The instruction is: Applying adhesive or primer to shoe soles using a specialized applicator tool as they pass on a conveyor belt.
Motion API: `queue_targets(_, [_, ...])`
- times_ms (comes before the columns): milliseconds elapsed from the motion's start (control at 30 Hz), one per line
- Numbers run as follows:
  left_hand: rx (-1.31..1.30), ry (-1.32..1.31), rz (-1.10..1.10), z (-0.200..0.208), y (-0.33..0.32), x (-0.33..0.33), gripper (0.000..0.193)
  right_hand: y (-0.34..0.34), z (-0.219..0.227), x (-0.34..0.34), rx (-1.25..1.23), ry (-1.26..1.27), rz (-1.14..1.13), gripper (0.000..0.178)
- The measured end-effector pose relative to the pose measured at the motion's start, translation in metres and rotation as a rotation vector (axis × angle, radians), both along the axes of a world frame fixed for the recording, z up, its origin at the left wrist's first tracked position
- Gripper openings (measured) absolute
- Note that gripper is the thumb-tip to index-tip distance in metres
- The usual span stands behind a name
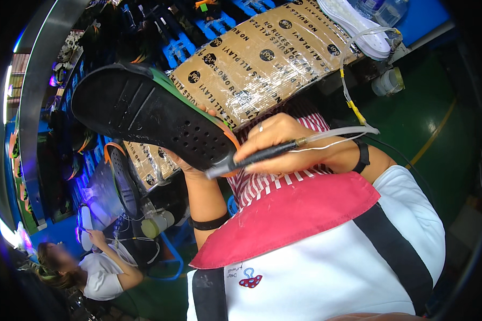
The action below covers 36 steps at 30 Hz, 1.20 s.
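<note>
A large black shoe sole (144, 107) with green and orange edging is held up in front of me, tilted, its face with grooves and small round holes toward me. My left hand (181, 162) grips it from behind; most of that hand is hidden, with fingertips showing over the green edge. In my right hand (277, 140) is a black-handled glue brush (262, 155), fingers closed around it. Its pale tip lies against the sole's heel end. From the brush's rear, a clear hose (337, 132) and a thin white wire run to the right.
A work surface wrapped in taped brown cardboard (241, 69) lies beyond the sole. White soles (359, 29) and plastic bottles (392, 12) are at the far right. Blue racks (179, 51) hold more soles. A co-worker (104, 270) sits at lower left, near another dark sole (124, 179).
</note>
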State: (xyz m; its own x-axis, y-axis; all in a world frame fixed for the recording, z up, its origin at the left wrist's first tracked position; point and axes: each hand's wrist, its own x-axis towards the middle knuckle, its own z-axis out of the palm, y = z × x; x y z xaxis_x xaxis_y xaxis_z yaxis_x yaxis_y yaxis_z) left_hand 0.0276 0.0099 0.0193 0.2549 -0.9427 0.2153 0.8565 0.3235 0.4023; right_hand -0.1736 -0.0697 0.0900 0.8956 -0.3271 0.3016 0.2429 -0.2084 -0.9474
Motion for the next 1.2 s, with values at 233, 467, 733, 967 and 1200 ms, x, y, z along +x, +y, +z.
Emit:
queue_targets(233, [0.115, -0.203, -0.130, 0.009, 0.008, 0.013, 0.093, -0.003, -0.006, 0.001, -0.079, 0.096, 0.137, 0.023])
queue_targets(467, [0.352, -0.328, -0.098, -0.013, 0.019, 0.047, 0.093, 0.000, -0.014, 0.008, -0.181, 0.029, 0.050, 0.023])
queue_targets(733, [0.381, -0.401, -0.319, 0.031, -0.001, 0.041, 0.053, 0.000, -0.017, 0.011, -0.207, -0.032, 0.021, 0.023])
queue_targets(967, [0.528, -0.721, -0.444, 0.051, -0.015, 0.037, 0.043, -0.009, -0.011, 0.006, -0.210, -0.063, 0.224, 0.022])
queue_targets(1200, [0.586, -0.959, -0.593, 0.055, -0.029, 0.025, 0.043, 0.006, -0.028, 0.014, -0.465, -0.059, 0.063, 0.025])
